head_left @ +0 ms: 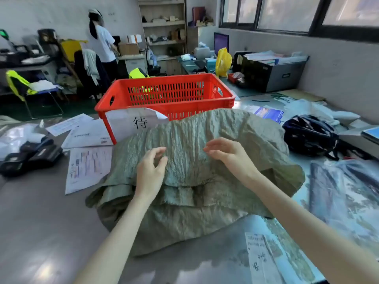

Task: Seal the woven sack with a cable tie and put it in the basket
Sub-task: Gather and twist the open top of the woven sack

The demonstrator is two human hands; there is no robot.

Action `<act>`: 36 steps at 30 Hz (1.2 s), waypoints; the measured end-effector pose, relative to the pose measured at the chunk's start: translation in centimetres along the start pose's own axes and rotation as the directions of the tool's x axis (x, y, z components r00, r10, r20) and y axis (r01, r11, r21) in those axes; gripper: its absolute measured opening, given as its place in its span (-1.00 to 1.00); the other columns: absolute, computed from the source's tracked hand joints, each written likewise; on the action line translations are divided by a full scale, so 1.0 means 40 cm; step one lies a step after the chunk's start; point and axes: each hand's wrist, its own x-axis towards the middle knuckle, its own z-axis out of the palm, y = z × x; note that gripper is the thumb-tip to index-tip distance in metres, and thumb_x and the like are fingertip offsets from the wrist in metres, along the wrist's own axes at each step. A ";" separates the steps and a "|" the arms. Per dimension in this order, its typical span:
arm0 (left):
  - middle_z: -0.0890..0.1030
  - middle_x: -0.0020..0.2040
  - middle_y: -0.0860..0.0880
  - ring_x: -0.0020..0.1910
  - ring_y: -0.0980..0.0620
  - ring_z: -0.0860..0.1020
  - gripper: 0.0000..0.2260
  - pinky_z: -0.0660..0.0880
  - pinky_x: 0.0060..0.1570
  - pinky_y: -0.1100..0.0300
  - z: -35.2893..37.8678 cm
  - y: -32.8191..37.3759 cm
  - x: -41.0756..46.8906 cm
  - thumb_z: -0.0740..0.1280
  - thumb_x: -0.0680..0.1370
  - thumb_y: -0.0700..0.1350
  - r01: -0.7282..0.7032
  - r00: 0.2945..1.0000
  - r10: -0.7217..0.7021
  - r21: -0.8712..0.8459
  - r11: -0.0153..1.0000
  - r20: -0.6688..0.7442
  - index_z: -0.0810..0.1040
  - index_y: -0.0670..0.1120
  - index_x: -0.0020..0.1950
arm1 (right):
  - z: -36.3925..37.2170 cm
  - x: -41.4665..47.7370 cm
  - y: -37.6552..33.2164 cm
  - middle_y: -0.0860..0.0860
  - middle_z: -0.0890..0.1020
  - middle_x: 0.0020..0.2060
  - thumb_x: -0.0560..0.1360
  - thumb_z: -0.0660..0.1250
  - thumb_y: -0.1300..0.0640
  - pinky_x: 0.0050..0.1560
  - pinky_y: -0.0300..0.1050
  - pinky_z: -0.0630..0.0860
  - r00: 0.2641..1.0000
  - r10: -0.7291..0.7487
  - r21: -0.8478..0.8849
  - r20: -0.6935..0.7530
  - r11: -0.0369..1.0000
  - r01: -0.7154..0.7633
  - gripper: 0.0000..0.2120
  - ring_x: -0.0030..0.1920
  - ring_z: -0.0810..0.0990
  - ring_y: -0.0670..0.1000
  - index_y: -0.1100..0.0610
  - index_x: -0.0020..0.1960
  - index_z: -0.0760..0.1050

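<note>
Open, both hands hover over crinkled, olive woven sack.

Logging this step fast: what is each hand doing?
Left hand: open, fingers curled, on the woven sack, gripping nothing.
Right hand: open, over the sack, empty.

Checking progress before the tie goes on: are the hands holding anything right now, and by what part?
Nothing is held. The left hand and right hand are both open above the woven sack, fingers loosely curled, gripping no fabric. No cable tie is visible.
</note>
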 end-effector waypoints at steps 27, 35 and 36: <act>0.59 -0.08 0.06 -0.03 0.06 0.51 -0.81 0.22 -0.03 0.21 -0.067 -0.103 -0.111 0.17 0.53 -0.11 -0.353 0.932 0.328 0.578 0.735 0.152 0.57 -0.05 0.00 | 0.197 -0.079 0.134 0.07 0.40 0.31 0.41 0.33 0.16 0.27 0.06 0.21 0.940 -0.201 -0.797 0.274 0.499 0.339 -0.51 0.32 0.35 0.17 0.11 0.32 0.35; 0.61 -0.03 0.01 -0.01 -0.01 0.54 -0.71 0.43 -0.02 0.10 -0.051 -0.031 -0.180 0.25 0.55 0.09 -0.504 0.863 0.419 0.528 0.683 0.282 0.58 -0.10 0.05 | 0.116 -0.074 0.106 0.10 0.56 -0.14 0.43 0.19 0.37 -0.18 0.01 0.40 0.939 -0.344 -0.625 0.032 0.726 0.287 -0.88 -0.13 0.51 0.19 0.22 -0.07 0.42; 0.61 0.03 0.00 0.04 0.00 0.53 -0.65 0.44 0.02 0.09 -0.048 -0.023 -0.187 0.27 0.53 0.15 -0.517 0.855 0.422 0.552 0.654 0.301 0.57 -0.10 0.10 | 0.103 -0.077 0.099 0.10 0.53 -0.18 0.41 0.16 0.37 -0.22 0.03 0.41 0.931 -0.366 -0.600 -0.005 0.745 0.290 -0.88 -0.16 0.50 0.19 0.22 -0.10 0.39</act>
